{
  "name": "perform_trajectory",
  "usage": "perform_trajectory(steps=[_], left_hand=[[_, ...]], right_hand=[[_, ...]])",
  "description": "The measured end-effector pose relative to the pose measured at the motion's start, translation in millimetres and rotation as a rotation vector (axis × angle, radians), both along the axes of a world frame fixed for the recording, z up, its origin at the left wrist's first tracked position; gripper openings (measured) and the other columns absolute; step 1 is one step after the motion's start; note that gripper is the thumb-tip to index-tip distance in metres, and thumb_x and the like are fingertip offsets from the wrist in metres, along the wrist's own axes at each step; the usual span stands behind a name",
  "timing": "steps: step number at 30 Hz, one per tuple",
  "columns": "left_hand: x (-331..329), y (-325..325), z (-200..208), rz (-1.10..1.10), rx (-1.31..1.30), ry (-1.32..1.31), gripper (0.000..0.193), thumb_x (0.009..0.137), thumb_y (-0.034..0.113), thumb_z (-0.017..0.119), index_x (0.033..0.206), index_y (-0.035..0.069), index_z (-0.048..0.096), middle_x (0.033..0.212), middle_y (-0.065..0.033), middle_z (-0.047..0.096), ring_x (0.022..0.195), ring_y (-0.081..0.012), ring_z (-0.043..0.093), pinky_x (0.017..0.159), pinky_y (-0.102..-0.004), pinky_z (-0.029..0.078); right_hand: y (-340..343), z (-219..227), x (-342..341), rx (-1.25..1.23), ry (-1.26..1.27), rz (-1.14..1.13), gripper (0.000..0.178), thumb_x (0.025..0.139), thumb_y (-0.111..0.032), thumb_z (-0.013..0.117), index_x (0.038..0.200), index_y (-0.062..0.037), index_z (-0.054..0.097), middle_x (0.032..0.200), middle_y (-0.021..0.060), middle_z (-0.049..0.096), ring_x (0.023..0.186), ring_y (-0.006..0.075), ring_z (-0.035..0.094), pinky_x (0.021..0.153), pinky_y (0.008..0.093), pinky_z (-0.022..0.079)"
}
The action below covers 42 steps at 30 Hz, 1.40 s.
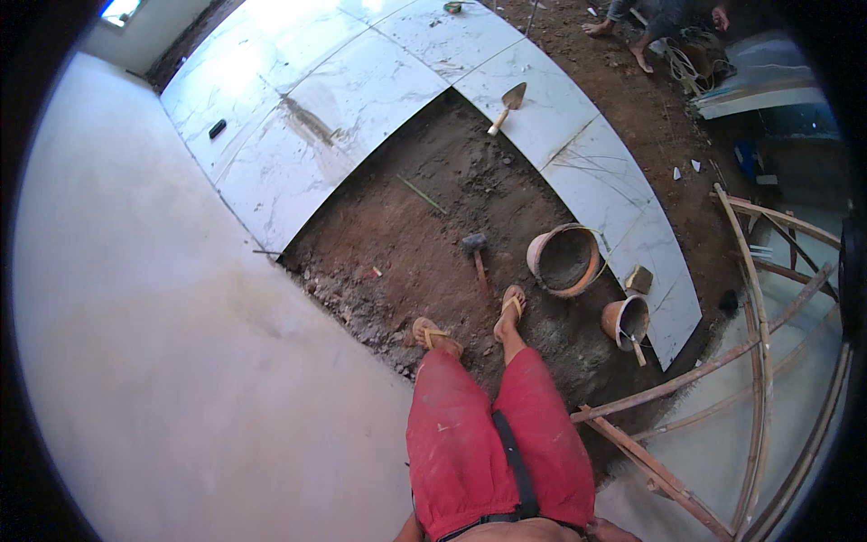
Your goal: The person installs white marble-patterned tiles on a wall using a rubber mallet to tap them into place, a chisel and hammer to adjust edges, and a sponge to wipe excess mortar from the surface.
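Observation:
At the lower edge, beside my hips, only slivers of my left hand or forearm (410, 529) and my right hand or forearm (610, 531) show; the fingers of both are hidden. Neither is seen touching a tool. Ahead of my sandalled feet, a mallet (474, 244) with a dark head and reddish handle lies on bare soil (388, 226). To its right sits a round bucket (539, 257) with grey material inside. Farther right stands a smaller bucket (612, 318) with a light-handled tool (638, 350) in it. A pointed trowel (512, 98) rests on the tiles beyond.
White marbled tiles (361, 72) border the soil on the far and right sides. A pale wall (181, 316) runs along the left. Wooden poles (759, 343) form a frame at right. A sponge-like block (639, 279) and a black object (217, 129) lie on tiles. Another person's feet (641, 56) show far right.

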State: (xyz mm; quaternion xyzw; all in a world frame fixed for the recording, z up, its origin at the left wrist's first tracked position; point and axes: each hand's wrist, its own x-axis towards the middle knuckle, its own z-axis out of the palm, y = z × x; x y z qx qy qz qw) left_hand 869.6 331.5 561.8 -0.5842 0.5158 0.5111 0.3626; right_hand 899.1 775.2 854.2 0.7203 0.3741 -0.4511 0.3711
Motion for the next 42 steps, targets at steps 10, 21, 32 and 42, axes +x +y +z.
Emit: perform_trajectory(steps=[10,21,32,42], left_hand=[[-33,-6,-11,-0.044,-0.006,0.004,0.033,0.093,0.027,0.054,0.113,0.001,0.061,0.094,-0.0118,0.066,0.084,-0.0161,0.061,0.074,-0.0316,0.049],[14,-19,-6,0.126,0.277,0.067,0.032,0.093,0.026,0.055,0.113,0.002,0.061,0.093,-0.012,0.066,0.084,-0.0161,0.061,0.073,-0.0316,0.049],[-133,-103,-162,-0.847,-0.217,0.198,0.043,0.081,0.022,0.057,0.122,0.008,0.055,0.109,-0.0209,0.064,0.103,-0.0364,0.06,0.09,-0.0418,0.047],[-474,-276,-278,-1.608,-0.779,0.18,0.032,0.084,0.021,0.053,0.114,0.011,0.059,0.106,-0.015,0.062,0.112,-0.032,0.054,0.09,-0.0468,0.043]], right_hand=[[-18,-7,7,-0.213,0.137,-0.045,0.056,0.088,-0.016,0.057,0.133,-0.0192,0.024,0.107,0.0039,0.053,0.09,0.0191,0.057,0.08,0.038,0.051],[-29,-84,5,-0.089,0.196,0.247,0.045,0.089,-0.018,0.055,0.127,-0.0175,0.029,0.103,0.0033,0.054,0.088,0.0181,0.057,0.079,0.0367,0.05],[-6,-92,-47,-0.039,0.134,0.485,0.035,0.091,-0.02,0.053,0.12,-0.0159,0.035,0.1,0.0026,0.055,0.085,0.0172,0.057,0.078,0.0353,0.05],[-23,-173,-204,-0.029,0.001,0.635,0.026,0.092,-0.021,0.051,0.114,-0.0143,0.04,0.096,0.0021,0.057,0.082,0.0163,0.056,0.077,0.034,0.049]])
